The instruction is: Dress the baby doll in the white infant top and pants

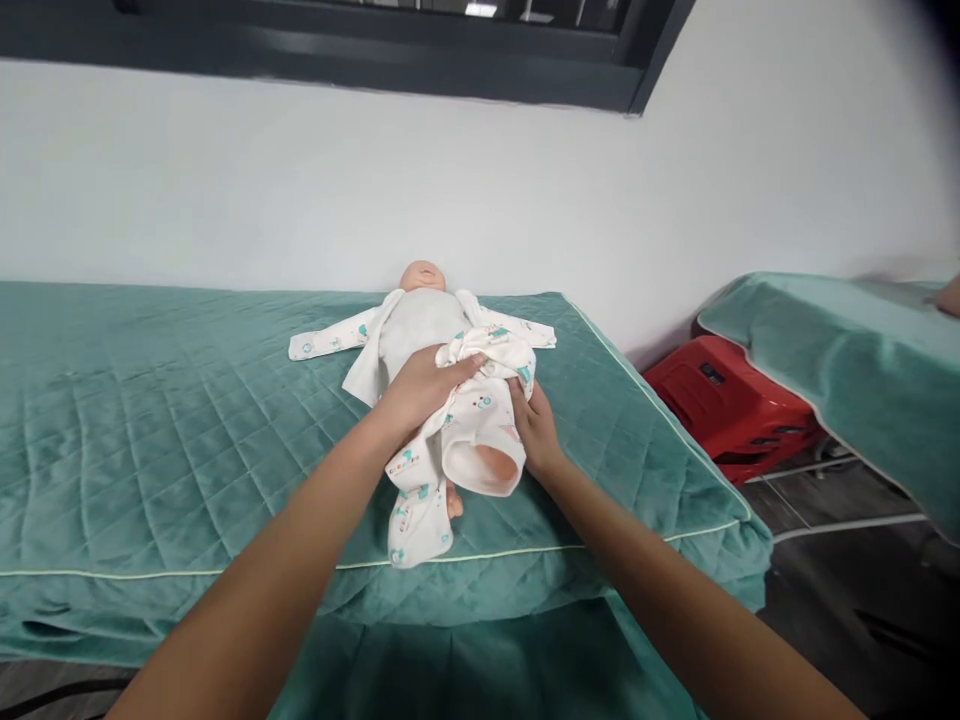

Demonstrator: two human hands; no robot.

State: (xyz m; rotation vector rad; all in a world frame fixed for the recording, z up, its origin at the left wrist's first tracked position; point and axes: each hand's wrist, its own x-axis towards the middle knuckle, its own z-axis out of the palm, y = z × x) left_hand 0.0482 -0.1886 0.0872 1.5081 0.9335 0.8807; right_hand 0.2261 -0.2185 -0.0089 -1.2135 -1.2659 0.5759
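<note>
A baby doll (422, 276) lies on its back on a green quilted bed cover (187, 430), its head toward the wall. It wears an open white printed baby jacket (334, 338) with the sleeves spread to both sides. White printed baby pants (480, 405) are bunched around its legs. My left hand (429, 388) grips the bunched cloth from the left, thumb on top. My right hand (534, 425) grips the same pants from the right, its fingers partly hidden by the cloth. One pant leg hangs flat at the left, with a doll foot (453, 500) beside it.
A red plastic object (731, 400) stands on the floor between this bed and a second green-covered bed (840, 350) at the right. Part of another person's hand (949, 297) shows at the right edge. A white wall (300, 190) and dark window frame (450, 60) are behind.
</note>
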